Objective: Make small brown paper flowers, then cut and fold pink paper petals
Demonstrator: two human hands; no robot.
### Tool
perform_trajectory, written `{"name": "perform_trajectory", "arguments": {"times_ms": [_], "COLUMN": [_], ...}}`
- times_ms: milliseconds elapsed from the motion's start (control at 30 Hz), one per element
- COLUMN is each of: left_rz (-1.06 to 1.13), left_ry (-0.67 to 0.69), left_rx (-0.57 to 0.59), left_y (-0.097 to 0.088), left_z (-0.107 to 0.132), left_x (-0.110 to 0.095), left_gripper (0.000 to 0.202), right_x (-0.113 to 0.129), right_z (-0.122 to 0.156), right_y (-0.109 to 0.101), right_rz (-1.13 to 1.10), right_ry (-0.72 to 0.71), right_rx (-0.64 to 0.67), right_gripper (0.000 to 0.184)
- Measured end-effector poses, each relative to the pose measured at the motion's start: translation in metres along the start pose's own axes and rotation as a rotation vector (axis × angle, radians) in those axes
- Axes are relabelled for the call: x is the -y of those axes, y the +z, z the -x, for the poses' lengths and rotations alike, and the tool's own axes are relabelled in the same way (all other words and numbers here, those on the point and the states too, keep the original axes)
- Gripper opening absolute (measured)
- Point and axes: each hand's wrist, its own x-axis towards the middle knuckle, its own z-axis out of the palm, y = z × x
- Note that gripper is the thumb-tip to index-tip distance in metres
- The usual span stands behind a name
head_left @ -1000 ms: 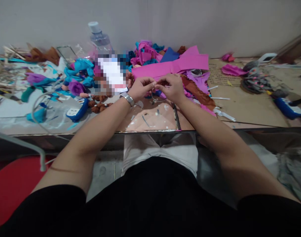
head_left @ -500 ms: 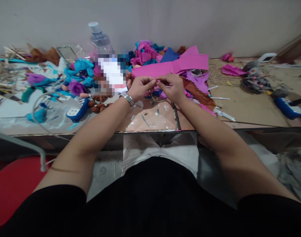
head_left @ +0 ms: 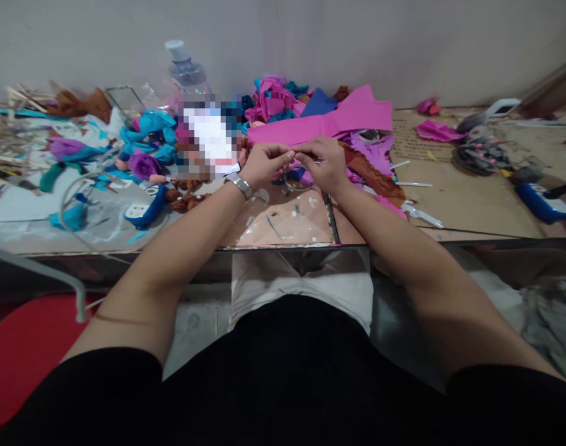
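Note:
Over the middle of the table, my left hand (head_left: 267, 162) and my right hand (head_left: 324, 160) meet fingertip to fingertip. Both are closed in a pinch, thumbs against forefingers. Whatever sits between the fingertips is small and mostly hidden; I cannot make out its kind. Just behind the hands lies a wide strip of bright pink paper (head_left: 320, 126). Brown crumpled paper (head_left: 373, 175) and purple paper (head_left: 380, 155) spread to the right of my right hand. Below the hands, part of a thin pale ring (head_left: 295, 186) shows near the worktop.
A clear bottle (head_left: 188, 74) stands at the back left, near a blurred-out phone-like patch (head_left: 213, 139). Blue and purple paper flowers (head_left: 144, 165) crowd the left. Two blue-and-white devices (head_left: 146, 207) lie at either side. Cardboard (head_left: 487, 204) covers the right. A red stool (head_left: 36, 353) is lower left.
My right thumb has shifted slightly at the pinch, away from the left fingertips. Both arms and everything on the table stay where they were.

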Motion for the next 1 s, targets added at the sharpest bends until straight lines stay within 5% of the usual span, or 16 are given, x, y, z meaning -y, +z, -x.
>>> {"name": "perform_trajectory", "arguments": {"times_ms": [433,700,1000], "left_rz": [0.141,0.125,-0.056], "left_ry": [0.033,-0.062,0.088], "left_rx": [0.066,0.061,-0.099], "left_y": [-0.002,0.000,0.002], "left_z": [-0.005,-0.002,-0.003], "left_x": [0.010,0.003,0.002], "left_gripper": [0.056,0.053,0.049], "right_x": [0.004,0.014,0.011], "right_z": [-0.001,-0.002,-0.002], "right_y": [0.000,-0.004,-0.004], "right_rz": [-0.003,-0.024,-0.008], "right_ry": [0.022,0.056,0.060], "right_rx": [-0.004,-0.005,-0.023], "right_gripper": [0.054,0.044,0.054]}}
